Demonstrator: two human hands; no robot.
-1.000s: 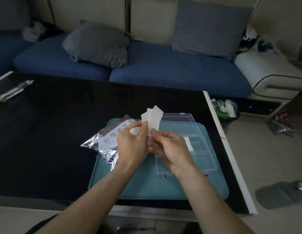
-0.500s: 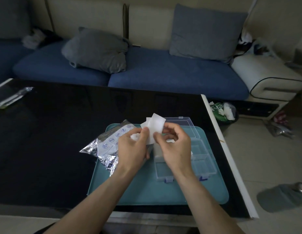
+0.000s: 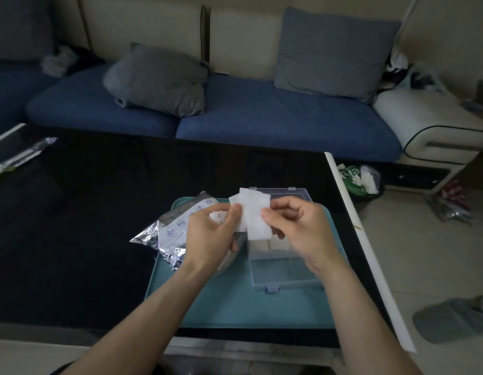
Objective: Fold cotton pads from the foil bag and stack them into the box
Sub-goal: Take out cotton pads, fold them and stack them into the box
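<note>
in the head view, both hands hold one white cotton pad (image 3: pixel 255 213) in the air above the teal tray (image 3: pixel 235 307), at about 12 o'clock from the open clear box (image 3: pixel 285 274). the left hand (image 3: pixel 210 234) pinches the pad's left edge with thumb over curled fingers, and seems to keep a few more pads bunched in its palm. the right hand (image 3: pixel 297 226) pinches the right edge between thumb and forefinger, the other fingers loosely curled. the foil bag (image 3: pixel 170 231) lies at 9 o'clock from the hands, half off the tray. folded pads already sit in the box's far compartments. to fold well, i judge the edges should be brought together squarely, then the crease pressed flat before the pad is lowered.
</note>
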